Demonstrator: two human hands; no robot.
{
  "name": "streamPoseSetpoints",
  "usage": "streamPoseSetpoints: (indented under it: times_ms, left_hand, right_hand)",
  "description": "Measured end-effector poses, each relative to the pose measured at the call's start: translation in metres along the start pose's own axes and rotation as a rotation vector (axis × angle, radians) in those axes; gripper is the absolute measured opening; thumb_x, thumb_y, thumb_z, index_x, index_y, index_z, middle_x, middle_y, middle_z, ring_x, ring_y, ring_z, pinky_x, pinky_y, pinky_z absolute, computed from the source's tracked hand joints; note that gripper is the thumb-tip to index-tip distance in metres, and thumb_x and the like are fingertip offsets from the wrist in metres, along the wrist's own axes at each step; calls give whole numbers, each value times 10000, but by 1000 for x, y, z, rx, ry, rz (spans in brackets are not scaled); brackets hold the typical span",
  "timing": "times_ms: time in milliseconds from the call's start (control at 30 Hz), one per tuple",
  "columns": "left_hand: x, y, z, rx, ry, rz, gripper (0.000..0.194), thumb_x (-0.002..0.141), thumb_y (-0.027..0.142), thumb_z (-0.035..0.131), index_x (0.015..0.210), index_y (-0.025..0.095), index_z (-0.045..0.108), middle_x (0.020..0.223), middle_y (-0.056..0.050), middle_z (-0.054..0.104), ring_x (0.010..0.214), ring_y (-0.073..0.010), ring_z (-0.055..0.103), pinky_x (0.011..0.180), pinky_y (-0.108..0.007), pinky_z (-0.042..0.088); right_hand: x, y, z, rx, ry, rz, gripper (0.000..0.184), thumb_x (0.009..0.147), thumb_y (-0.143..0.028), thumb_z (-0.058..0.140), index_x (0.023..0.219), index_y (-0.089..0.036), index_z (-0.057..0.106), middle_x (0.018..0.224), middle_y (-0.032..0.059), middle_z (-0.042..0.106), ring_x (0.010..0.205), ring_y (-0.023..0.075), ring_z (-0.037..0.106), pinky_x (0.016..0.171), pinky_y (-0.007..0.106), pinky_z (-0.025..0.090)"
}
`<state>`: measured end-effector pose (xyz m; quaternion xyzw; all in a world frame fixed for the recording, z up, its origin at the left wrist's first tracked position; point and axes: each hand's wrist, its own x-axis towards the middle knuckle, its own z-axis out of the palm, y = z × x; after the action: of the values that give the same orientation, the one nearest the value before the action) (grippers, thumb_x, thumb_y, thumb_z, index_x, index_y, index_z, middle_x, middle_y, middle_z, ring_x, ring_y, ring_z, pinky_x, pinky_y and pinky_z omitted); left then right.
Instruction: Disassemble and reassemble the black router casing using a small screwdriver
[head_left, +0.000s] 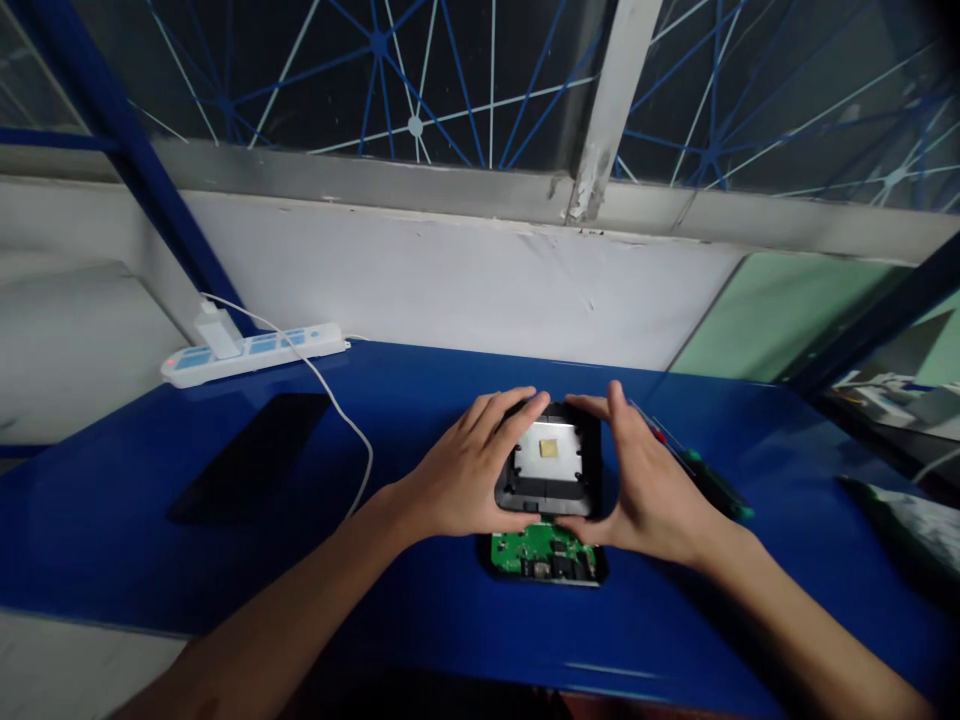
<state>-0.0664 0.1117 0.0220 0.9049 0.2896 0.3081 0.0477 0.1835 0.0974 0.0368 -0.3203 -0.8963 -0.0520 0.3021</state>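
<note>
Between my two hands is a black plastic housing cover (551,495), its inner side facing me. A silver metal plate with a small yellowish pad (549,448) sits inside it. My left hand (472,465) grips the cover's left side, fingers along the top and thumb at the bottom edge. My right hand (645,480) is closed round the right side, thumb below. Just under the cover, a green circuit board (536,547) lies in a black base on the table; the cover and hands hide its far part.
A green-handled screwdriver (712,480) lies to the right on the blue table (420,620). At the left are a black flat slab (251,455), a white power strip (292,345) and a white cable (337,405). A bag-like packet (907,525) lies far right.
</note>
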Motion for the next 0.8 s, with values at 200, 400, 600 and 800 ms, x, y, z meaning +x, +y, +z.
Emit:
streamPoseSetpoints:
  times_ms: [200, 400, 600, 800]
  left_hand:
    - [-3, -2, 4, -2, 115, 63, 1177, 653, 350, 825, 1560, 223, 87, 1469, -193, 360, 1282, -425, 410, 1043, -646, 407]
    - [-8, -3, 3, -6, 129, 77, 1149, 652, 388, 833, 1542, 219, 126, 1469, -194, 374, 1281, -421, 418, 1032, -637, 423]
    - [-9, -6, 2, 14, 110, 54, 1160, 643, 392, 844, 1540, 213, 130, 1486, -189, 378, 1286, -416, 417, 1029, -627, 438]
    - [-10, -6, -1, 41, 93, 59, 1130, 669, 445, 840, 1537, 181, 165, 1527, -193, 358, 1414, -417, 311, 1154, -620, 331]
  right_hand:
    - [-4, 1, 5, 13, -21, -43, 1166, 793, -446, 715, 1588, -104, -67, 1537, 267, 362, 1407, 431, 385, 1090, 632, 436]
    - [-9, 7, 5, 48, -119, 15, 1287, 716, -567, 771, 1595, -123, -57, 1601, 250, 242, 1456, 440, 292, 1126, 616, 407]
    - [-8, 7, 6, 98, -82, 66, 1243, 738, -495, 773, 1598, -174, -65, 1529, 220, 391, 1370, 421, 426, 1075, 629, 448]
    - [-8, 3, 6, 141, -10, 72, 1251, 714, -492, 789, 1600, -182, -37, 1506, 223, 433, 1321, 422, 489, 1049, 642, 458]
